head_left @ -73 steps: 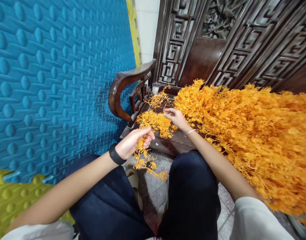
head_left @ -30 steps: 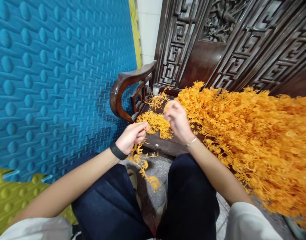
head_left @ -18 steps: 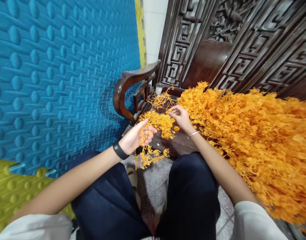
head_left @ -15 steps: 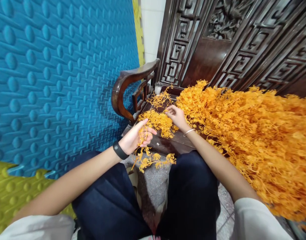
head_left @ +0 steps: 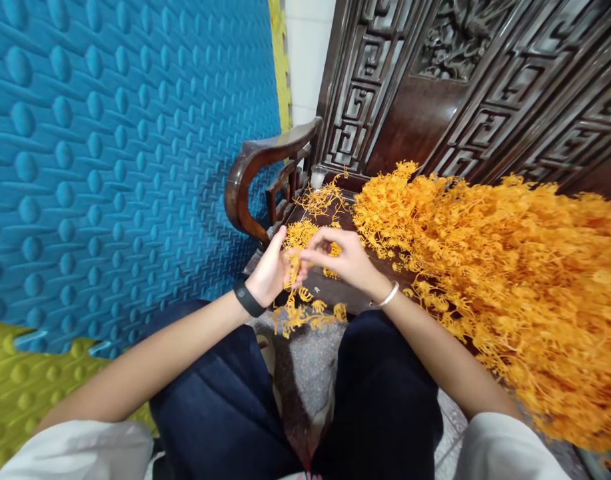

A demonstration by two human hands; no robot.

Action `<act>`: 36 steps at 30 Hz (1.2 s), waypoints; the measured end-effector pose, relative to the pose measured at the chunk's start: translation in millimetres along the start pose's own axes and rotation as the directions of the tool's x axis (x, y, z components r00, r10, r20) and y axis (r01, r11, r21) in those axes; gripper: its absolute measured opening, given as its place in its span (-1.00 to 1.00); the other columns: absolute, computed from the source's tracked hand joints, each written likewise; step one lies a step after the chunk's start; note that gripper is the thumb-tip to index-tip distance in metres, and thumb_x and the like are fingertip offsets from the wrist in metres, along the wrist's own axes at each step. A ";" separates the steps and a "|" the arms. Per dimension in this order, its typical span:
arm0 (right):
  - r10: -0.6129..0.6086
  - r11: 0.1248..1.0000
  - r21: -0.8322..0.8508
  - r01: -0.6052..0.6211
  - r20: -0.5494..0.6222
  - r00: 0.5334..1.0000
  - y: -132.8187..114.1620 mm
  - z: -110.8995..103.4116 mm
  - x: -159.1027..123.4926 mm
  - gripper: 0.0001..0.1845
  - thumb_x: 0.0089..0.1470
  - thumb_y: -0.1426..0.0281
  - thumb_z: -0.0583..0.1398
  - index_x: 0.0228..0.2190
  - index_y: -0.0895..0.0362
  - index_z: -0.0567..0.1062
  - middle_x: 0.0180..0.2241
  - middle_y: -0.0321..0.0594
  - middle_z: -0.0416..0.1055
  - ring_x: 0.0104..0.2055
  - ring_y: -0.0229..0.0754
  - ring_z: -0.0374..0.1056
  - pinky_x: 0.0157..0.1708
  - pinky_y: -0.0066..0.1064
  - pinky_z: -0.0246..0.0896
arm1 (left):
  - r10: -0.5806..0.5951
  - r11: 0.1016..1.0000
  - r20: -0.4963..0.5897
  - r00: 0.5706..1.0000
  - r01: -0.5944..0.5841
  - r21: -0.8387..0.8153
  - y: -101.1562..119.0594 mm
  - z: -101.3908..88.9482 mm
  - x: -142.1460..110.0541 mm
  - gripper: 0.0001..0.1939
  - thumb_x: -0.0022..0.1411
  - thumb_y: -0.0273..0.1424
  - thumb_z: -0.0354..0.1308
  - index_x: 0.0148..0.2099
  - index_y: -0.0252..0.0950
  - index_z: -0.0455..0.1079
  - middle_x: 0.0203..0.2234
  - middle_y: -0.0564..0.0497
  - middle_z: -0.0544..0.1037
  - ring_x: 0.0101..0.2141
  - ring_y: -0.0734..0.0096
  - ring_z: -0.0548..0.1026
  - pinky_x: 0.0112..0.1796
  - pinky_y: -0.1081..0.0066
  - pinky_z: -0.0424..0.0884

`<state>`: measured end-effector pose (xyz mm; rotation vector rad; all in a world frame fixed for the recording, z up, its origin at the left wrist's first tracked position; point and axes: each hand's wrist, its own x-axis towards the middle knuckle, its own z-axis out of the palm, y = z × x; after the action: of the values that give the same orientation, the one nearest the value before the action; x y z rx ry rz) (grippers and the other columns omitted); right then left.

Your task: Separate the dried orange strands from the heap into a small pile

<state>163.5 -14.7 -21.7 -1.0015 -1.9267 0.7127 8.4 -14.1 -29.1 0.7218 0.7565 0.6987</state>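
Observation:
My left hand (head_left: pixel 271 272), with a dark band at the wrist, is curled around an orange sprig (head_left: pixel 305 319) that looks artificial. Its branches hang below the palm, over the gap between my knees. Right beside it, my right hand (head_left: pixel 346 260) has thumb and forefinger pinched together at the left fingers. Whatever sits in that pinch is too small to make out. Behind both hands, a small heap of loose orange pieces (head_left: pixel 301 232) lies on the dark wooden seat (head_left: pixel 335 291), partly covered by the hands. Thin bare orange stems (head_left: pixel 323 199) lie farther back.
A big pile of orange sprigs (head_left: pixel 525 280) fills the bench to the right. The curved wooden armrest (head_left: pixel 238 180) stands at left, with a small white cup (head_left: pixel 318 177) in the corner. Beyond rises the carved backrest (head_left: pixel 410 127). Blue foam matting (head_left: pixel 110 167) covers the left side.
My right hand has moved from the small heap toward me and down, and now meets the left hand's fingers. The left hand still holds the sprig, slightly turned.

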 end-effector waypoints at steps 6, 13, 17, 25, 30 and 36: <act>0.011 0.973 -0.229 0.003 0.058 0.998 1.0 20.2 -5.2 -0.62 -0.09 0.10 0.27 -0.44 0.12 0.32 -0.58 -0.39 0.26 -0.55 -0.36 0.15 -0.51 -0.47 0.02 | 0.208 0.978 -0.047 0.977 -0.209 -0.005 -3.3 7.6 1.0 -0.45 0.37 -0.18 -0.33 -0.40 -0.34 0.36 -0.58 0.02 0.40 -0.53 0.52 0.35 -0.43 0.51 0.29; 0.025 0.998 -0.061 -0.019 0.096 0.995 -3.2 7.3 0.5 -0.79 0.12 0.28 0.12 -0.41 0.16 0.42 -0.49 -0.30 0.41 -0.51 -0.36 0.22 -0.46 -0.48 0.10 | 0.310 0.950 -0.130 0.942 -0.304 0.064 -7.1 -0.4 -0.3 -0.62 0.23 -0.09 0.01 -0.29 -0.34 0.37 -0.54 0.06 0.38 -0.52 0.57 0.30 -0.47 0.55 0.22; 0.027 0.997 0.067 -0.039 0.167 0.986 -4.5 -4.5 1.9 -0.79 0.13 0.31 0.12 -0.44 0.17 0.45 -0.53 -0.33 0.36 -0.49 -0.37 0.25 -0.44 -0.49 0.14 | 0.297 0.948 -0.041 0.954 -0.289 0.129 -4.5 -5.3 -4.4 -0.68 0.09 -0.17 0.22 -0.38 -0.33 0.29 -0.63 0.16 0.20 -0.63 0.68 0.15 -0.61 0.61 0.05; 0.008 0.995 0.092 -0.027 0.204 0.979 5.8 -16.9 2.5 -0.73 0.12 0.28 0.14 -0.50 0.19 0.45 -0.59 -0.35 0.32 -0.53 -0.37 0.23 -0.44 -0.49 0.13 | 0.097 0.947 0.072 0.993 -0.114 0.301 2.0 -4.3 -8.7 -0.64 0.15 -0.16 0.14 -0.48 -0.34 0.22 -0.72 0.22 0.03 -0.72 0.73 -0.03 -0.69 0.63 -0.14; -0.003 1.000 0.002 0.003 0.093 0.996 14.1 -16.7 6.9 -0.67 0.08 0.19 0.16 -0.54 0.18 0.46 -0.63 -0.35 0.31 -0.56 -0.36 0.20 -0.47 -0.48 0.09 | 0.122 0.944 0.042 0.992 -0.129 0.304 2.8 -4.8 -3.3 -0.63 0.15 -0.21 0.15 -0.52 -0.33 0.15 -0.74 0.24 0.00 -0.73 0.75 -0.07 -0.69 0.63 -0.20; 0.070 0.997 -0.036 -0.072 -0.049 0.996 15.0 -7.8 13.9 -0.66 0.07 0.21 0.14 -0.59 0.18 0.42 -0.65 -0.36 0.25 -0.56 -0.36 0.14 -0.48 -0.46 0.03 | 0.163 0.954 -0.014 0.987 -0.154 0.258 6.7 -6.5 3.9 -0.64 0.17 -0.24 0.14 -0.53 -0.33 0.13 -0.74 0.25 -0.03 -0.74 0.76 -0.09 -0.70 0.64 -0.20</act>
<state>171.2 5.7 -23.6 -1.1053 -1.8777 0.6892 3.4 -5.3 -28.7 1.0172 0.8368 0.7677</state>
